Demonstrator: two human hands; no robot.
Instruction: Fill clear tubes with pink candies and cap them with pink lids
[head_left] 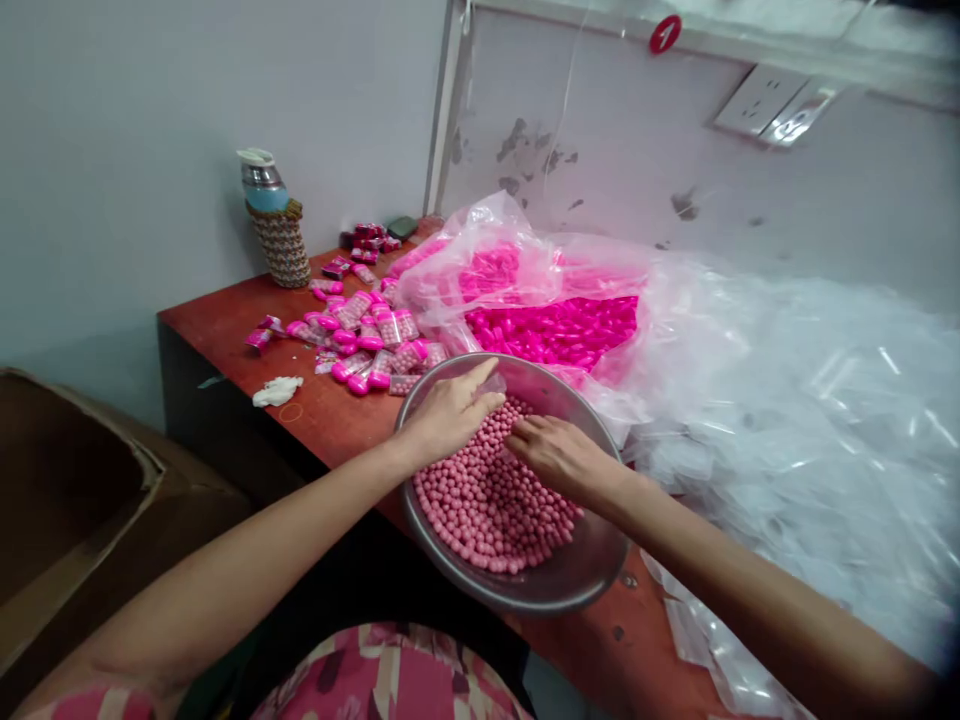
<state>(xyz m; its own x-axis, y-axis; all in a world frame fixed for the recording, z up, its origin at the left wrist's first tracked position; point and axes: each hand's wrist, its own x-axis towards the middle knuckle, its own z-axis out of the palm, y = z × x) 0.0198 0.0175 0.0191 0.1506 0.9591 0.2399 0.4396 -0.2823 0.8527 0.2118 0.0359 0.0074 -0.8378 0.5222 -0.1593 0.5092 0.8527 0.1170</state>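
Note:
A metal bowl [517, 592] holds a heap of small pink balls [480, 510]. Over its far left part, my left hand [448, 415] is closed around a small clear plastic bottle [493, 384], mostly covered by the fingers and thumb. My right hand [559, 455] reaches in from the right, its fingers curled down at the balls; what lies in its fingertips is hidden. Left of the bowl lies a pile of filled clear bottles [390, 328] with bright pink caps.
Behind the bowl, an open plastic bag [517, 225] contains loose pink caps [555, 330]. Clear plastic packaging [795, 430] covers the right of the red table [217, 325]. A flask in a knitted cover [279, 235], crumpled white tissue [277, 391] and a cardboard box [187, 490] are leftward.

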